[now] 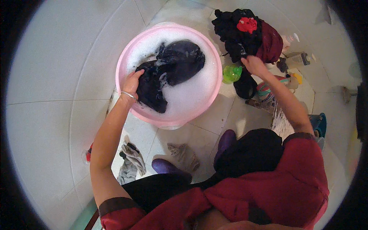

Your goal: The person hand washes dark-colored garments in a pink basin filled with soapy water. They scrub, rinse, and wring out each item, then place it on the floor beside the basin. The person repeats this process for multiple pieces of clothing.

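Note:
A pink plastic basin (214, 97) full of white suds (187, 97) stands on the floor before me. Soaked black cloth (181, 63) lies in the foam, partly bulging above it. My left hand (131, 83), a silver bangle at its wrist, grips the cloth's left edge inside the basin rim, thumb on top. To the right, my right hand (254, 66) has its curled fingers on the lower edge of a heap of black clothes (235, 34); its fingertips are partly hidden. A red item (247, 25) and a maroon garment (270, 43) are part of that heap.
A translucent green plastic container (232, 74) sits between basin and heap. Pump bottles (299, 59) line the right wall. A worn white board (283, 120) lies beside my right knee. Grey cloths (132, 164) and a brownish cloth (184, 155) lie near my purple shoes (225, 143).

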Tool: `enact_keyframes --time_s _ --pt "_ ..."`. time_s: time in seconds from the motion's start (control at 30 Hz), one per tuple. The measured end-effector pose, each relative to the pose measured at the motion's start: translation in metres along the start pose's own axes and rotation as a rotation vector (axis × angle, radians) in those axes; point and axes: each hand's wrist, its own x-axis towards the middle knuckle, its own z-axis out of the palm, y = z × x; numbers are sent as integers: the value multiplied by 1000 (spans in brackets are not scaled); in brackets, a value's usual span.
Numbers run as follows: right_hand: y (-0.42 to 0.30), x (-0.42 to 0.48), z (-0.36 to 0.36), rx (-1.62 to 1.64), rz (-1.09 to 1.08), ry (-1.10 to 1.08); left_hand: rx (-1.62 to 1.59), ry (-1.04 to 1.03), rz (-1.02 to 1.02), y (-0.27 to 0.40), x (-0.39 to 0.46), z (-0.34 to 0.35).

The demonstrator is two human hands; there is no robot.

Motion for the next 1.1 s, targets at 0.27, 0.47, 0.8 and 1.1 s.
enact_keyframes --time_s 0.27,0.47,0.8,1.1 --pt "8 -24 75 2025 589 -323 -102 -240 -34 17 -27 35" --pt "21 -18 84 2217 641 -547 -237 -345 -98 17 -29 50" --pt "-157 -52 28 1642 153 -450 -551 -284 -53 23 -41 72" --pt "-325 -17 87 1019 -567 167 -659 -586 219 -10 3 24"
